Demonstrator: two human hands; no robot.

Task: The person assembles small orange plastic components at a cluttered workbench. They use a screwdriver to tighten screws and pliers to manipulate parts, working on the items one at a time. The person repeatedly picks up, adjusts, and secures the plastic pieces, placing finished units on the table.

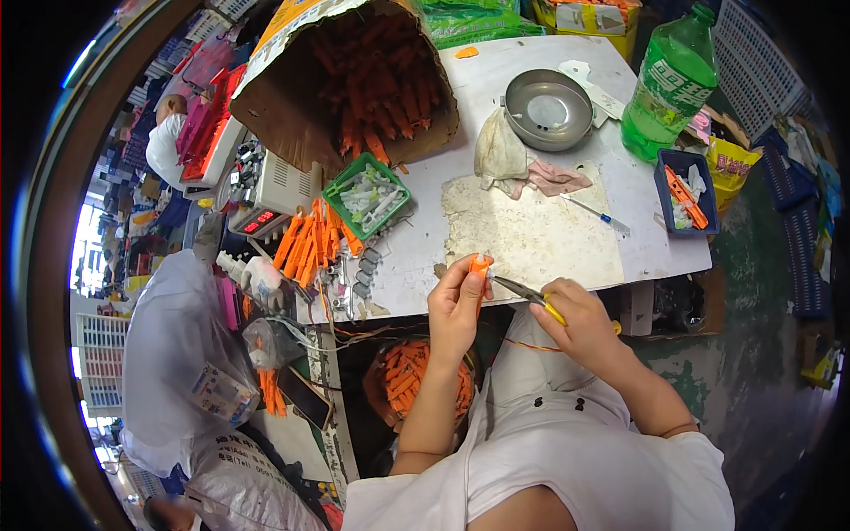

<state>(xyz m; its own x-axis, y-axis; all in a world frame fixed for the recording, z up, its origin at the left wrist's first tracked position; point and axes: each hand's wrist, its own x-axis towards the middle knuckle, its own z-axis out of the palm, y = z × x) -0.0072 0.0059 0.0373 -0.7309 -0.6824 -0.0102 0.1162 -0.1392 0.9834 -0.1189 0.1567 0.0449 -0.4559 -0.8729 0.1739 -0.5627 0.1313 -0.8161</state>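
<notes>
My left hand point(453, 305) holds a small orange plastic part point(479, 265) upright at the near edge of the white worktable point(496, 80). My right hand point(575, 319) grips yellow-handled pliers point(522, 292), and their tips touch the orange part from the right. Below my hands, a basket of orange parts point(403, 376) sits under the table edge.
A tipped cardboard box of orange parts point(354, 80), a green tray of white pieces point(367, 196), loose orange parts point(310, 239), a metal bowl point(547, 108), rags point(513, 164), a blue-handled screwdriver point(598, 214), a blue tray point(686, 190), a green bottle point(668, 84). A power supply point(274, 199) stands left.
</notes>
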